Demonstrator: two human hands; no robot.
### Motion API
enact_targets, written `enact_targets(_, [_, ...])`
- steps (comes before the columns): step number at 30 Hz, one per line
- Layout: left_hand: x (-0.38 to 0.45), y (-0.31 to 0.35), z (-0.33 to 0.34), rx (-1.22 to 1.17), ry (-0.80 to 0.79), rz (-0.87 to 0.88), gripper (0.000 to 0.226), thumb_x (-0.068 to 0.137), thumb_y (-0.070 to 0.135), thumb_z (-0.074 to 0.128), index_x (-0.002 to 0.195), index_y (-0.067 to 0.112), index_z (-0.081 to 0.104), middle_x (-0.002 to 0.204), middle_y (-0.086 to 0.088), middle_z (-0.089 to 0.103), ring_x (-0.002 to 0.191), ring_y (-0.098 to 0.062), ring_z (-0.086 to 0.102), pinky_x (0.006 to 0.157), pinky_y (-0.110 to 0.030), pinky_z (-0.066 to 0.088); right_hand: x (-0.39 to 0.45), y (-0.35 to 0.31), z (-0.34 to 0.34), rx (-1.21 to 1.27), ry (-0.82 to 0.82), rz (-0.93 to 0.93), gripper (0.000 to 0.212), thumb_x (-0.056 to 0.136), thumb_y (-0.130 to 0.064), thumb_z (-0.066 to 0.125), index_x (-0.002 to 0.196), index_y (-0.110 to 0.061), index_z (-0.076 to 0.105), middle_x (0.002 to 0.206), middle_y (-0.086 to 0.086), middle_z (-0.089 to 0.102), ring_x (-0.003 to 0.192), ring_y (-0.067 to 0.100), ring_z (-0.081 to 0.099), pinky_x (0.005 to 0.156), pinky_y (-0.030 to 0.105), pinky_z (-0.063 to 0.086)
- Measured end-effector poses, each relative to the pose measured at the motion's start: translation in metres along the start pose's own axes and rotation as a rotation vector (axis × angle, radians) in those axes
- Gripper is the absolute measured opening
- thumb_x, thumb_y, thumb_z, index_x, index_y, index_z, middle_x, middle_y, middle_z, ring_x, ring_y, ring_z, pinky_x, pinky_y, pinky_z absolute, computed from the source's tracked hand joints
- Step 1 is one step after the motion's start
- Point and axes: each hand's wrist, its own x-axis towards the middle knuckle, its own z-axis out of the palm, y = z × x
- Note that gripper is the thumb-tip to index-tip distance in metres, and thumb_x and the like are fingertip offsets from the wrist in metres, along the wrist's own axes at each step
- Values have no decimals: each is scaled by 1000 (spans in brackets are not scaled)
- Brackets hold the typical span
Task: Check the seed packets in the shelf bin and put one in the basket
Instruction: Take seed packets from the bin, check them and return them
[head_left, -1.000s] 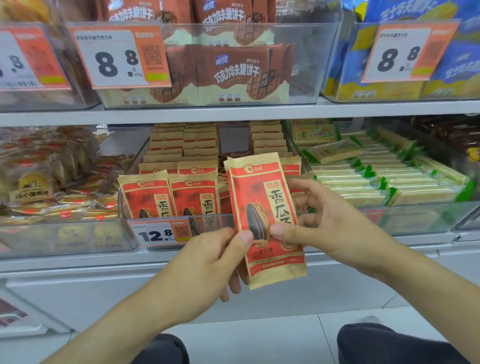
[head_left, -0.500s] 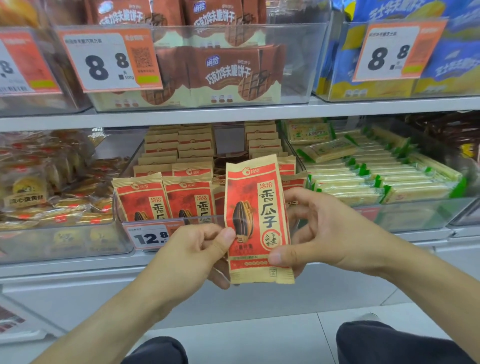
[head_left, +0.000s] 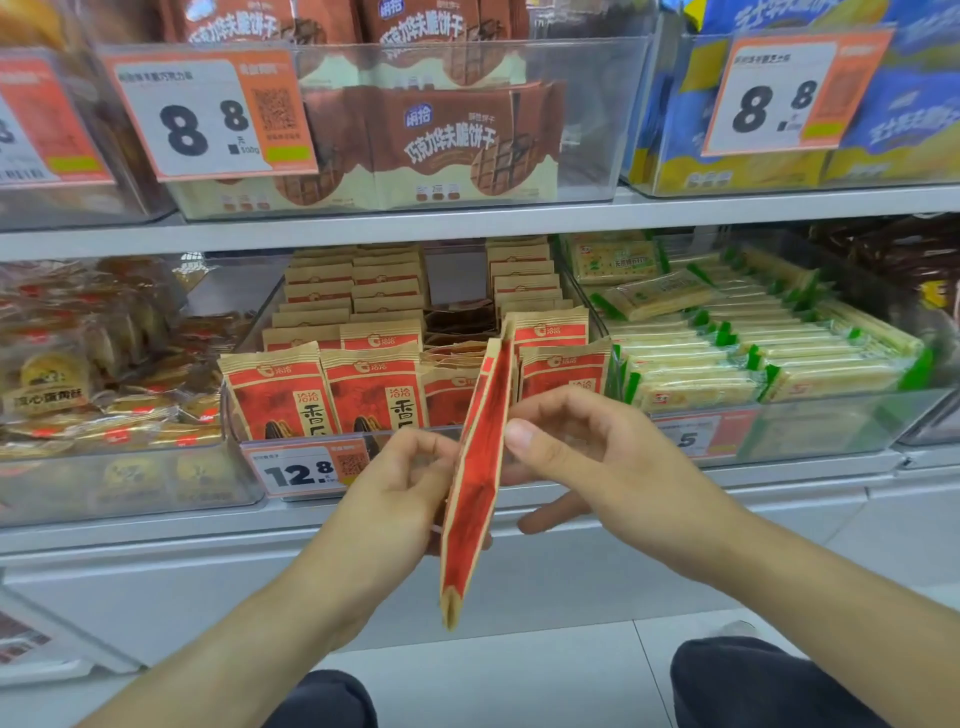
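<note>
Now the seed packet stands edge-on in front of the shelf bin, pinched between left hand and right hand. Checking step, probably mid-turn. Next: find the basket, which isn't in view.

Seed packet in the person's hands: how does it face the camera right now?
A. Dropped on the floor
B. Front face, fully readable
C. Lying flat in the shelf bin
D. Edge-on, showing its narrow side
D. The seed packet shows only its narrow red side, held upright between the left hand and the right hand, in front of the shelf bin.
</note>
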Motion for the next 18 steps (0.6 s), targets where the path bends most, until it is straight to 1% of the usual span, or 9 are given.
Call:
enact_targets(2, [4,4,1,46,-5,33,10,103,18,55,110,24,58,94,-12,76,78,-32,76,74,-48,61,2,4,2,46,-19,32,52,77,-48,72,118,-17,63,112,3,75,102,17,75,73,49,64])
enact_targets(5, [15,3,0,80,19,80,27,101,14,59,106,40,67,112,-2,76,84,-13,76,73,-35,61,3,7,5,15,-30,32,56,73,-46,76,123,-27,60,111,-4,76,99,16,75,73,49,64])
enact_targets(7, [7,8,3,25,-10,105,24,103,20,54,109,37,70,105,6,78,88,-10,75,68,-24,60,4,7,6,16,-25,31,53,76,-40,78,125,-29,60,111,-5,76,96,17,76,70,48,65])
enact_targets(8, [2,9,3,-7,-21,102,25,103,24,49,109,34,72,102,7,78,89,-11,75,67,-23,60,5,7,5,17,-17,27,51,78,-37,78,125,-29,61,111,-4,76,95,18,76,70,49,65])
enact_targets(10, [-8,9,4,-65,-37,93,40,104,36,39,103,35,78,103,5,78,94,-14,75,76,-32,60,5,8,3,-14,9,15,49,79,-31,81,125,-27,63,109,-3,76,93,18,76,69,48,65])
enact_targets(12, [-8,16,5,-84,-33,121,52,101,52,26,90,51,77,102,6,78,97,-15,75,86,-41,57,5,7,1,-65,12,12,46,82,-25,82,125,-24,67,106,-4,77,90,17,76,67,44,65])
enact_targets(14, [-9,16,7,-29,-34,121,54,92,63,21,83,60,74,99,10,79,97,-10,74,88,-39,57,5,9,1,-109,-10,11,38,85,-25,80,123,-24,72,103,-6,78,91,16,76,69,41,65])
enact_targets(16, [-12,12,7,27,-50,175,61,83,73,21,93,51,77,99,9,79,100,-8,73,87,-32,58,4,9,1,-100,-34,10,30,88,-32,75,118,-28,76,101,-6,79,97,15,75,74,41,65])
enact_targets(18, [-13,8,6,81,-47,193,86,71,91,26,111,33,76,107,4,77,107,-13,71,91,-36,57,3,8,2,-91,-64,10,37,85,-46,70,118,-30,77,102,-8,79,101,12,74,79,40,64])
